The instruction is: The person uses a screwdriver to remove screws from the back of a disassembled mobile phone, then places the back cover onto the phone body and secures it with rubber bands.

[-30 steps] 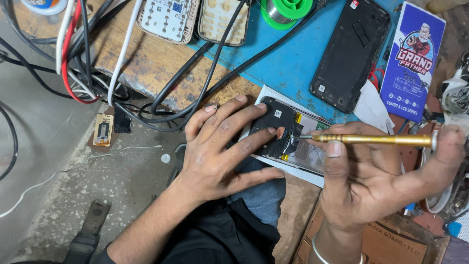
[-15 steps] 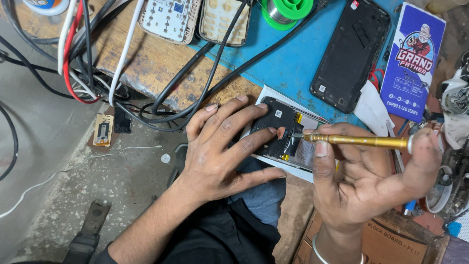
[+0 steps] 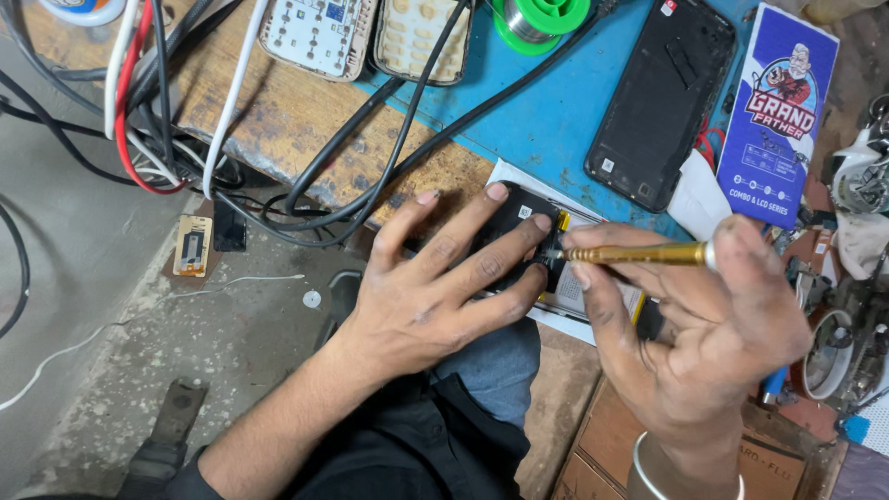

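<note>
1. Since a second ago my right hand [image 3: 713, 324] has swung the brass screwdriver [image 3: 639, 254] in to the left, so its tip now sits at the edge of the opened phone [image 3: 528, 222], where earlier it hung further off to the right.
2. My left hand [image 3: 435, 287] has hardly shifted: fingers spread flat over the phone, pinning it to the white sheet [image 3: 583, 296] at the near edge of the blue mat [image 3: 546, 120].
3. My right thumb and fingers are closed snugly round the screwdriver shaft, palm capping its end.
4. Done so far, as I judge it: the phone lies open and the tool is placed on it.
5. Left to do: the work under the tip; I think it rests on a screw, but my fingers hide the spot.
6. A separate black back cover [image 3: 662, 102] lies apart on the mat, near a purple box [image 3: 778, 111].
</note>
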